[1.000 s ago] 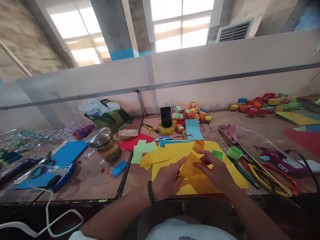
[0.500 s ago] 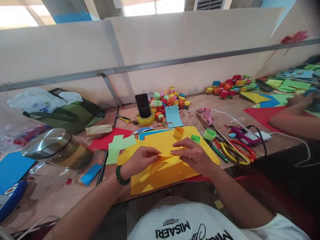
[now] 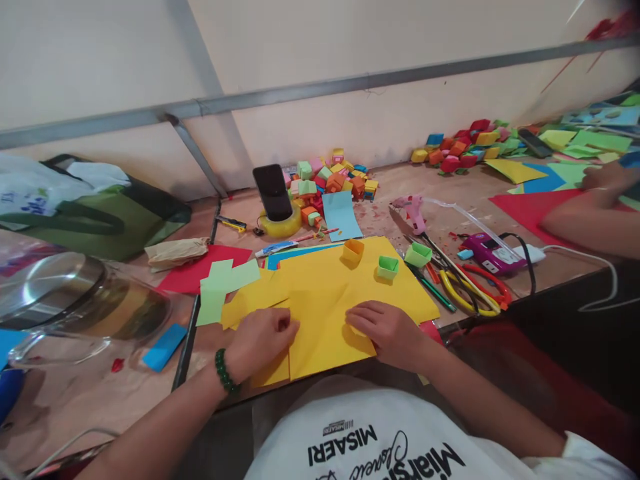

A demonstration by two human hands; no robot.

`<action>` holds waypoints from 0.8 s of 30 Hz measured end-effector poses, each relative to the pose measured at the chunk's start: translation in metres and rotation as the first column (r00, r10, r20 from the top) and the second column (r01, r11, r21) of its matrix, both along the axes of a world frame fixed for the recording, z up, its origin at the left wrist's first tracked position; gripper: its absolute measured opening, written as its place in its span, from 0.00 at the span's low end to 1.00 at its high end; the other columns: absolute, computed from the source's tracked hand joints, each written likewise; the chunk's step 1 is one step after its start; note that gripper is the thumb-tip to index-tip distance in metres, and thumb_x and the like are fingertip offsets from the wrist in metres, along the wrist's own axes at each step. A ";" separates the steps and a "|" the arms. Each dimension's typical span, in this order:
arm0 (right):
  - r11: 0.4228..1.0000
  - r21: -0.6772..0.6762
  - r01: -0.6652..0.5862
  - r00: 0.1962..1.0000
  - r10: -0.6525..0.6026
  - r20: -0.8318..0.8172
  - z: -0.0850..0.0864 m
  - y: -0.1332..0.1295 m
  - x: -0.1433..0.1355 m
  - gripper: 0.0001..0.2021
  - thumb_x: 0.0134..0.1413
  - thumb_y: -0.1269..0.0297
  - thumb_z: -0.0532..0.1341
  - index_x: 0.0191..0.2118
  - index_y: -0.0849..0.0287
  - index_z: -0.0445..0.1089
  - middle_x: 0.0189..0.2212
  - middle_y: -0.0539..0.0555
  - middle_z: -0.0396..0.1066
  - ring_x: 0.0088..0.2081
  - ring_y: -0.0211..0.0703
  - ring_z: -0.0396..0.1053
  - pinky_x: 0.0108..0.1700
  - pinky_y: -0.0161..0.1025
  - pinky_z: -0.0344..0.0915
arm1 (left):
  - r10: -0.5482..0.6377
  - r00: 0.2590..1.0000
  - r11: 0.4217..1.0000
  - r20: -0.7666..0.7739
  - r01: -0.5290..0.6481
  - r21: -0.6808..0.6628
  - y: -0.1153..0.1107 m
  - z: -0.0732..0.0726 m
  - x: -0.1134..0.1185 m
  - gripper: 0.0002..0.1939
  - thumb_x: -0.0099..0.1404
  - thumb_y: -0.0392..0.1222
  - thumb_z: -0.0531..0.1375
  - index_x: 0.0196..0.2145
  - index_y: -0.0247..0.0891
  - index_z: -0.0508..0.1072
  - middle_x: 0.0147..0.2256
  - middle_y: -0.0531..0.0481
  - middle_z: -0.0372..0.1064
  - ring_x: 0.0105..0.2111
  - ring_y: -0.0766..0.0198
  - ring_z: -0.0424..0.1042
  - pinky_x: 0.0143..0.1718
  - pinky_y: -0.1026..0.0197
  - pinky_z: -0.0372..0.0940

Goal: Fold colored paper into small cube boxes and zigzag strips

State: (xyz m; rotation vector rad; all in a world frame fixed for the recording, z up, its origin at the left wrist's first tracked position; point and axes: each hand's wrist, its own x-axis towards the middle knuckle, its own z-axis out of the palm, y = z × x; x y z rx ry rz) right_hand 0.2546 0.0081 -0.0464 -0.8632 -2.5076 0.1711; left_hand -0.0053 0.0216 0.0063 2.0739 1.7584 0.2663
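Note:
A large yellow paper sheet [image 3: 320, 293] lies in front of me over other sheets, its near edge at the table's front. At its left edge, my left hand [image 3: 263, 340], with a green bead bracelet on the wrist, has its fingers curled in and closed on the paper. My right hand [image 3: 393, 332] bends over the sheet's near right part, fingers together and closed against the paper; its thumb is hidden. Beyond the right hand stand a small orange-yellow folded paper box [image 3: 353, 251], a light green paper box [image 3: 387, 267] and another green box [image 3: 418, 254].
Folded paper pieces [image 3: 320, 183] are heaped behind a phone [image 3: 273, 192] on a tape roll [image 3: 283, 225]. To the right are a pink glue gun [image 3: 413, 212], pliers [image 3: 465, 293] and a purple power strip [image 3: 493, 253]. A glass jug [image 3: 125, 300] stands left. Another person's arm [image 3: 595, 213] reaches in.
My hands have moved apart and nearer to me. The yellow paper raised between them now lies flatter. The view has tilted down and shifted.

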 end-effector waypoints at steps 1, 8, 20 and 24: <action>1.000 -0.026 0.003 1.000 -0.003 0.012 -0.001 -0.002 0.000 0.22 0.44 0.79 0.55 0.48 0.62 0.69 0.41 0.61 0.75 0.43 0.49 0.71 0.44 0.44 0.70 | -0.004 0.999 0.996 -0.049 0.008 0.087 -0.001 0.003 -0.002 0.08 0.55 0.46 0.60 0.25 0.39 0.69 0.22 0.51 0.66 0.26 0.60 0.66 0.28 0.62 0.58; 0.968 -0.233 0.093 0.992 -0.110 -0.061 0.008 -0.002 -0.002 0.10 0.59 0.70 0.54 0.40 0.59 0.72 0.39 0.56 0.76 0.42 0.44 0.70 0.42 0.40 0.68 | -0.506 0.854 0.862 0.119 0.503 0.056 -0.012 0.001 -0.019 0.35 0.48 0.58 0.67 0.53 0.47 0.69 0.48 0.45 0.71 0.47 0.51 0.69 0.51 0.54 0.60; 0.747 -0.406 0.527 0.849 -0.440 0.293 0.029 0.033 -0.019 0.16 0.57 0.55 0.58 0.23 0.59 0.66 0.20 0.50 0.67 0.22 0.36 0.62 0.25 0.34 0.49 | -0.071 0.945 0.997 0.319 0.078 -0.011 0.017 -0.025 -0.010 0.15 0.58 0.48 0.56 0.20 0.37 0.66 0.22 0.54 0.62 0.23 0.67 0.61 0.26 0.64 0.56; 0.775 -0.368 0.514 0.853 -0.417 0.314 0.035 0.046 -0.021 0.17 0.49 0.55 0.65 0.44 0.57 0.69 0.39 0.55 0.72 0.33 0.43 0.70 0.32 0.35 0.58 | -0.056 0.967 0.998 0.250 0.050 0.033 0.022 -0.029 -0.011 0.11 0.56 0.43 0.58 0.19 0.37 0.66 0.24 0.53 0.63 0.25 0.66 0.63 0.29 0.63 0.58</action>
